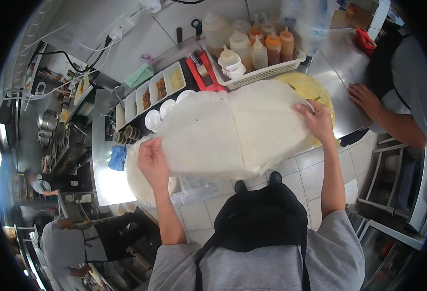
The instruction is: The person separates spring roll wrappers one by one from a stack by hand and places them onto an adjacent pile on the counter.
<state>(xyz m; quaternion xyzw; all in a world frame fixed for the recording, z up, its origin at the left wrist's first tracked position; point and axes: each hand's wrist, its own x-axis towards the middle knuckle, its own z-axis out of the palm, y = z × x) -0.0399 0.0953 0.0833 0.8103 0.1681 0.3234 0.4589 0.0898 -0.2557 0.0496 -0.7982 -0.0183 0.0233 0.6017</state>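
White sheet (pixel 201 133) mid-view, held spread between both hands. Left hand (pixel 153 159) pinches its 9 o'clock edge, right hand (pixel 318 121) its 2 o'clock edge. Around sheet: bottle basket (pixel 270 74) at 12, yellow bag (pixel 326 99) at 2, food trays (pixel 168 86) at 10, on desk (pixel 107 183).

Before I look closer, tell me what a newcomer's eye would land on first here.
Probably the broad pale sheet at the centre, held by its sides between the left hand and right hand. Next, perhaps, the orange-filled bottles in the basket beyond it, then the yellow bundle by the right hand, partly hidden by the sheet.
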